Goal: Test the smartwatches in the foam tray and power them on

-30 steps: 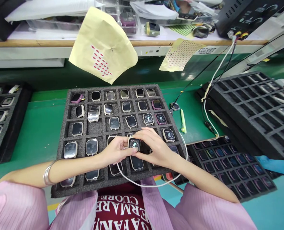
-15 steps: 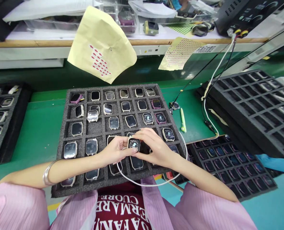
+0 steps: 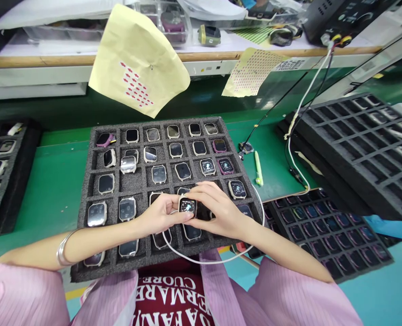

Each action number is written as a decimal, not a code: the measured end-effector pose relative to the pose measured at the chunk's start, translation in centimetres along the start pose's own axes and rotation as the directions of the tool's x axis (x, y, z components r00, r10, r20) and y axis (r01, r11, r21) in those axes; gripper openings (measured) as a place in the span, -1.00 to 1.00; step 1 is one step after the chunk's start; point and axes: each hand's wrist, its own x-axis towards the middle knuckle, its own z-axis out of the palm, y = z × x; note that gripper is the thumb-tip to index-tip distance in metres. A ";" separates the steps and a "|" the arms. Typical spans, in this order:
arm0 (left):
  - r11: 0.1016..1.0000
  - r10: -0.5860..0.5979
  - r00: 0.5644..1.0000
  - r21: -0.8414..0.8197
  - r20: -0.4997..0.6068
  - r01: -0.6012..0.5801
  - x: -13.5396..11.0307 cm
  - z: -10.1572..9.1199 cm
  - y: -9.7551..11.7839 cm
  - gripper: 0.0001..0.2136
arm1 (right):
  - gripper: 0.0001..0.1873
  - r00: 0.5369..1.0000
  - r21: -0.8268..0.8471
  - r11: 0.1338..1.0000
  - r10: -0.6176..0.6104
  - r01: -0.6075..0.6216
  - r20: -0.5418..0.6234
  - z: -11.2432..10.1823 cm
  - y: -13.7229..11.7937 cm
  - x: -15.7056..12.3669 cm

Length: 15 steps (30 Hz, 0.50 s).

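Between my two hands is a smartwatch (image 3: 188, 204) without a strap, its screen lit with a watch face. My left hand (image 3: 162, 213) pinches its left edge, the thumb reaching over the lower part of the screen. Fingers of my right hand (image 3: 217, 210) close round its top and right side. Below it lies a dark foam tray (image 3: 133, 181) with compartments, most holding watch bodies; some screens are lit, others dark. A white cable (image 3: 201, 261) loops from near my left fingers under my right forearm; its end is hidden.
More foam trays stand at the left (image 3: 21, 181) and stacked at the right (image 3: 357, 149), with a tray of dark watches (image 3: 323, 231) lower right. A green pen (image 3: 258, 168) lies on the green bench. Yellow paper sheets (image 3: 140, 59) hang from the shelf edge.
The view has shifted slightly. Both hands keep their hold on the smartwatch, and its lit screen shows a somewhat different picture.
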 end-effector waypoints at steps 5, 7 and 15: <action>0.999 0.039 0.999 0.016 0.004 -0.039 0.2 -0.2 -1.0 -0.71 | -0.61 1.000 0.011 1.000 0.011 -0.011 0.007 0.1 -0.1 0.0; 0.996 0.085 0.996 0.019 -0.002 -0.085 0.4 -0.1 -1.2 -0.71 | -0.62 0.999 0.035 0.999 0.038 -0.039 0.026 -0.5 0.0 0.2; 0.997 -0.018 1.000 0.070 -0.015 0.019 -1.7 -1.2 0.7 -0.73 | -0.62 0.942 -0.185 0.947 0.293 -0.263 0.161 -4.8 2.5 -1.1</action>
